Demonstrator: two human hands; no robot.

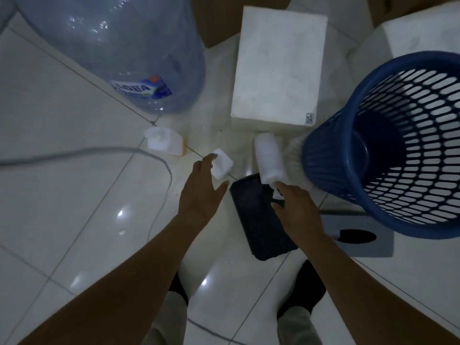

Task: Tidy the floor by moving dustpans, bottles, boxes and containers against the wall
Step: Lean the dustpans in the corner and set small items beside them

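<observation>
Clutter crowds the far side of the tiled floor (62, 220): a jug (119, 51), a foam box (278, 66) and a blue basket (398, 145) stand close together, probably already pushed toward the wall, though the wall itself is not clearly in view. The smaller pieces lie nearer the person, which is likely why both arms reach forward at once. A white bottle (270, 158) lies on its side between the foam box and the basket, its neck pointing back toward the person and overhanging the far edge of a dark dustpan (258, 225) that lies flat on the tiles. The right hand (296, 207) is at that neck, thumb and curled fingers close together, and appears to pinch the cap end; taking it by the neck seems the handy way to lift or slide it without disturbing the basket just beside it. The left hand (204, 185) is wide, fingers straight and spread, its fingertips at the near corner of a small box (222, 166) that lies tilted just left of the dustpan; it holds nothing yet, and whether it truly touches the box is hard to tell through the blur. Farther left a white container (163, 144) lies below the jug, with a cable (99, 150) looping across the tiles. A grey tissue box (361, 235) lies under the basket's near edge.
</observation>
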